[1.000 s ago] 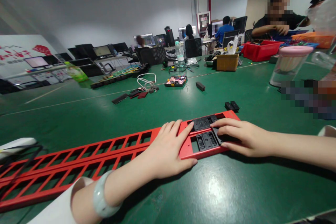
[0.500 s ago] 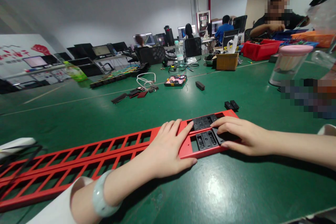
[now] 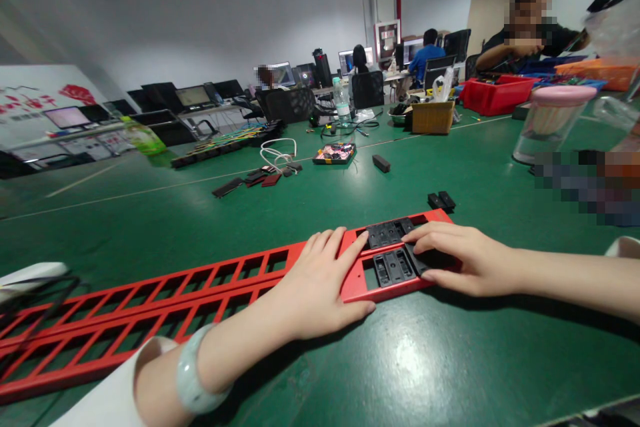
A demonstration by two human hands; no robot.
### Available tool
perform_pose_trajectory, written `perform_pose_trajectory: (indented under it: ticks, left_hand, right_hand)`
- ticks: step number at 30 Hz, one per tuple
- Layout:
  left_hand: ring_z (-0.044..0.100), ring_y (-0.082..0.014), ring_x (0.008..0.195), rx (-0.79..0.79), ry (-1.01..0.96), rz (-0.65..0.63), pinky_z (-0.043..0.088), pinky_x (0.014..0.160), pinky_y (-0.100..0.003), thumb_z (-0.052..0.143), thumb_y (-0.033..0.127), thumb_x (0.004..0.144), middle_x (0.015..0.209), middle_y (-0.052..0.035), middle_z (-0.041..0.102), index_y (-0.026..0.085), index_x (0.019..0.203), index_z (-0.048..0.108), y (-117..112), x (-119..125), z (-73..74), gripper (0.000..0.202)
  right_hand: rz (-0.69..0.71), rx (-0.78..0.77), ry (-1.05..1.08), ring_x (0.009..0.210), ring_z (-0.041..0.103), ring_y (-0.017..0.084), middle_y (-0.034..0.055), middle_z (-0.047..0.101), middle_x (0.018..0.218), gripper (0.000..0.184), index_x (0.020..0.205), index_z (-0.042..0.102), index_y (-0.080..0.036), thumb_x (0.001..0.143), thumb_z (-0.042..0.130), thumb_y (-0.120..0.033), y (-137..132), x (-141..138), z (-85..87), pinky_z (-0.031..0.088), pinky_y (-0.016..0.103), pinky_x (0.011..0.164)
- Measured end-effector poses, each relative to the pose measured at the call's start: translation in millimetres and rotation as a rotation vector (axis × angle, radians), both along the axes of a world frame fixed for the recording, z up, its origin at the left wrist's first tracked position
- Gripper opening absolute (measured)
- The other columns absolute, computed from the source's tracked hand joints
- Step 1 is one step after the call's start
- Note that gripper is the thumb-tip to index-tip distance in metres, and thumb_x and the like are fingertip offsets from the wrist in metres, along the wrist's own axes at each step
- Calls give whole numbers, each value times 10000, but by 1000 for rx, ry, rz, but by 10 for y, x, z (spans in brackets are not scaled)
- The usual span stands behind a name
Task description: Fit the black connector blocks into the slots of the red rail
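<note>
A long red slotted frame (image 3: 165, 293) lies across the green table (image 3: 450, 360) in front of me. Black plastic inserts (image 3: 391, 250) fill the slots at its right end. My left hand (image 3: 320, 283) lies flat on the frame just left of the inserts, fingers stretched out. My right hand (image 3: 463, 260) rests on the frame's right end, its fingers pressing down on a black insert there. Two loose black pieces (image 3: 441, 201) sit on the table just beyond the frame's right end.
Farther off lie a small black block (image 3: 381, 163), a tray of parts (image 3: 335, 154), a white cable (image 3: 277, 151) and dark flat pieces (image 3: 250, 180). A clear jar with a pink lid (image 3: 547, 123), a red bin (image 3: 493, 95) and a seated person (image 3: 530, 33) are at the right.
</note>
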State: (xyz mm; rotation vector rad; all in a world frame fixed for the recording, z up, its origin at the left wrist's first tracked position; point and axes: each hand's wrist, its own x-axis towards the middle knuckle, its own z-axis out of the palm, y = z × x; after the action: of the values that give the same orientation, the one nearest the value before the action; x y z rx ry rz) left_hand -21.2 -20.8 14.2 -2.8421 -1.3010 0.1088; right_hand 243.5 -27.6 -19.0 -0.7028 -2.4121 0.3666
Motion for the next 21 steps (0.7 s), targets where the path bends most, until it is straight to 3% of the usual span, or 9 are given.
perform_pose_trajectory:
  ticks: [21]
  left_hand:
    - [252,-377,1267,16,-40,-7,207,1008,-544,531,610,690,1414,-169,248,214,1394,197,11,-18,-34,874]
  right_hand:
    - [-4,16,-12,1021,562,194,136,596,1118,237,1018,537,-158,802,553,-254,12,-5,-9,451,348,887]
